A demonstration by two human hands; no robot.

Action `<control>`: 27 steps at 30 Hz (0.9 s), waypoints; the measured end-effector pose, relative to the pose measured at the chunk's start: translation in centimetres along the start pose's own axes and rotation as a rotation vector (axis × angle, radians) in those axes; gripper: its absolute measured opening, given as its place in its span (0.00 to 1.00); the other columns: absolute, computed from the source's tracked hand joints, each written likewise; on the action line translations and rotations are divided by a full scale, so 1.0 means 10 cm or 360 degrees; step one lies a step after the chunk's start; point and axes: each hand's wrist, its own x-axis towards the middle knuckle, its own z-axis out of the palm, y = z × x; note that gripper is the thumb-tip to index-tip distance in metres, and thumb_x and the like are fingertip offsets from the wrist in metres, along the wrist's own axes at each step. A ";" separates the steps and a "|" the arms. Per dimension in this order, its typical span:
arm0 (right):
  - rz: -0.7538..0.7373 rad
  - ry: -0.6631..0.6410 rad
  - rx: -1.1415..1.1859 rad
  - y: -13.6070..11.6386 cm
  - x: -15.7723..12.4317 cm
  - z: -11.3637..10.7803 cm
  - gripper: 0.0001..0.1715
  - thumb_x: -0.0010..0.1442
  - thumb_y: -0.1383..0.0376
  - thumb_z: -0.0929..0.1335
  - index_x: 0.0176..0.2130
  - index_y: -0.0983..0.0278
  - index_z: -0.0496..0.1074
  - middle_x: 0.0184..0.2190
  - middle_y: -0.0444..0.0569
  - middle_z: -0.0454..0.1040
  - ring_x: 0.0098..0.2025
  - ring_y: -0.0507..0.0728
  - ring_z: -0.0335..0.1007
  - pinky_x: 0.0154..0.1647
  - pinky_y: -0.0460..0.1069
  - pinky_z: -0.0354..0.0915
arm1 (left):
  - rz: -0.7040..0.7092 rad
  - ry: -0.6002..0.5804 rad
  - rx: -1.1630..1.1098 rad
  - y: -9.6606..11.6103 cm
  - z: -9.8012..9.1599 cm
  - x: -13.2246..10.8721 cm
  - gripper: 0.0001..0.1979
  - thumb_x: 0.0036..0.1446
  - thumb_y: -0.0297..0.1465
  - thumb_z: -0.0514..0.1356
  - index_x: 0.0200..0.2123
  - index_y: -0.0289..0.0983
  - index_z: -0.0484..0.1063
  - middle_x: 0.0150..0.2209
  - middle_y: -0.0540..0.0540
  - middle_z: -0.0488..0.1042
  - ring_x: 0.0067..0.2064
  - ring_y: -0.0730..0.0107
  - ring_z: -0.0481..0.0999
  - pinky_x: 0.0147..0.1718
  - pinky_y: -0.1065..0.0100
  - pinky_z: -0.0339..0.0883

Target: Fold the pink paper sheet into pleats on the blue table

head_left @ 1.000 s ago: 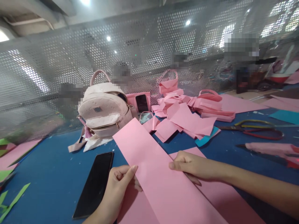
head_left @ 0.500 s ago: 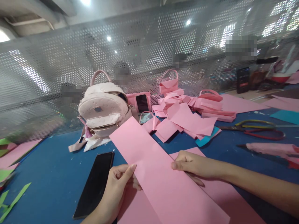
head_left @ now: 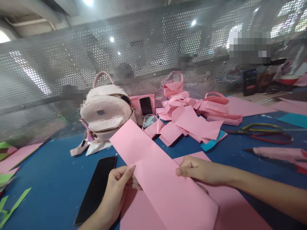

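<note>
One long rectangular pink paper strip [head_left: 153,169], smooth and matte, is being held slanted above the blue table [head_left: 55,172]. The left hand [head_left: 117,188] is pinching its left edge between thumb and fingers; the right hand [head_left: 199,169] is closing on its right edge. One flat pink sheet [head_left: 230,204] is lying beneath. One glossy black phone [head_left: 97,188] is lying just beside the left hand; a second phone [head_left: 145,106] is leaning beside one textured pale-pink backpack [head_left: 105,111]. One pair of scissors [head_left: 261,131] is lying at the right.
</note>
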 end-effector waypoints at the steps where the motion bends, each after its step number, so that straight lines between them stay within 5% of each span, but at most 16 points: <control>1: 0.0016 0.0010 0.0030 0.00 0.00 0.00 0.38 0.59 0.39 0.65 0.15 0.61 0.51 0.11 0.33 0.42 0.14 0.44 0.35 0.13 0.45 0.36 | 0.0000 0.0007 0.0006 0.00 0.00 0.00 0.20 0.57 0.40 0.65 0.19 0.31 0.73 0.17 0.48 0.71 0.21 0.79 0.68 0.23 0.78 0.62; 16: 0.0089 -0.0048 0.0195 0.06 -0.02 -0.07 0.38 0.59 0.40 0.65 0.16 0.60 0.47 0.12 0.33 0.40 0.14 0.44 0.31 0.13 0.45 0.31 | -0.0049 0.0103 -0.0360 0.06 0.03 0.04 0.27 0.48 0.37 0.72 0.18 0.37 0.55 0.19 0.60 0.49 0.20 0.84 0.50 0.19 0.79 0.57; 23: 0.0109 -0.0065 0.0310 0.08 -0.03 -0.10 0.39 0.54 0.38 0.68 0.16 0.60 0.47 0.09 0.31 0.41 0.12 0.42 0.32 0.11 0.44 0.32 | -0.0050 0.0157 -0.0341 0.07 0.02 0.05 0.26 0.47 0.38 0.72 0.19 0.37 0.56 0.19 0.59 0.51 0.21 0.84 0.52 0.20 0.78 0.61; 27: 0.0199 -0.0170 0.0424 0.10 -0.02 -0.11 0.37 0.54 0.38 0.68 0.15 0.61 0.54 0.07 0.31 0.45 0.07 0.43 0.37 0.07 0.42 0.40 | -0.0043 0.0176 -0.0333 0.05 -0.01 0.07 0.27 0.45 0.37 0.73 0.19 0.37 0.54 0.20 0.59 0.48 0.21 0.84 0.49 0.20 0.79 0.60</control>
